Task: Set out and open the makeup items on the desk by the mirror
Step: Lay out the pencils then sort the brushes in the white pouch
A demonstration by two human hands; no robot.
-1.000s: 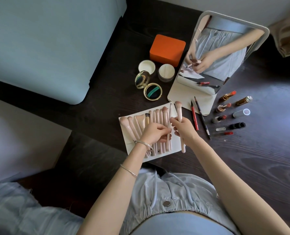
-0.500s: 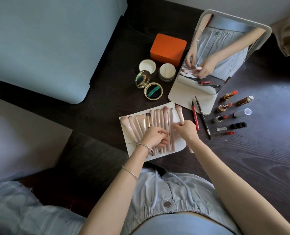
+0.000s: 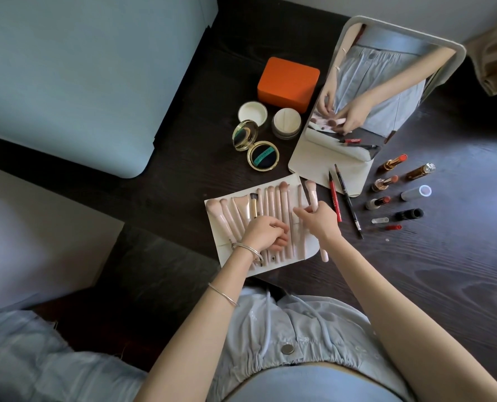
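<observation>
Pink brush (image 3: pixel 314 204), pinched in right hand (image 3: pixel 318 220) at the right edge of the cream brush roll (image 3: pixel 227 253) before the mirror (image 3: pixel 456 58); left hand (image 3: pixel 263 235), fingers curled, rests on the handles. Risk: handle overhangs the roll's edge; release could roll it onto the two pencils (image 3: pixel 335 198). Three open lipsticks (image 3: pixel 392 163); roughly twelve brushes.

The left hand (image 3: pixel 263 235) covers several brush handles (image 3: pixel 282 216); the right hand (image 3: pixel 318 220) hides the outermost brush's (image 3: pixel 312 192) middle.
</observation>
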